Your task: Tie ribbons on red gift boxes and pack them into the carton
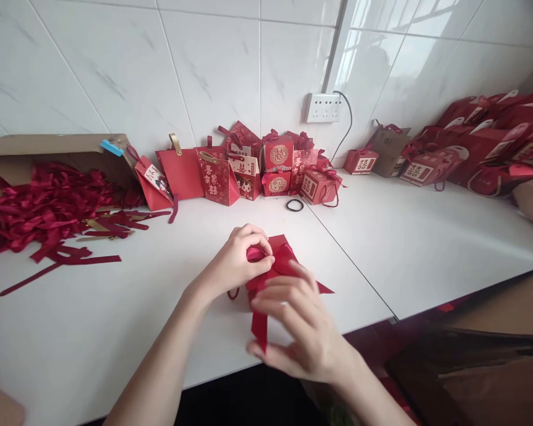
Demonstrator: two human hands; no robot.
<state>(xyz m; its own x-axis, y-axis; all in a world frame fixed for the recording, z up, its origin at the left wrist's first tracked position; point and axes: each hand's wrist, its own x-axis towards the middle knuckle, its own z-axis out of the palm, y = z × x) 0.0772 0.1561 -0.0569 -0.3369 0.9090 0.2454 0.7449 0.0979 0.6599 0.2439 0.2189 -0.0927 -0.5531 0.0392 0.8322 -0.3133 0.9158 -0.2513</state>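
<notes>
Red ribbon (284, 258) in left grip (238, 255)

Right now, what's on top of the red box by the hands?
Red ribbon lies over it; the left hand and blurred right hand cover the rest of the top.

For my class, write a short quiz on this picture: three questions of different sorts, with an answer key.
1. True or false: the left hand is holding red ribbon over the red box.
2. Which item lies on the table in front of the patterned gift boxes? A scissors, B black ring, C pencil
3. Fill in: at far left, loose ribbons spill from an open ____.

Key: 1 true; 2 B; 3 cardboard box.
</notes>
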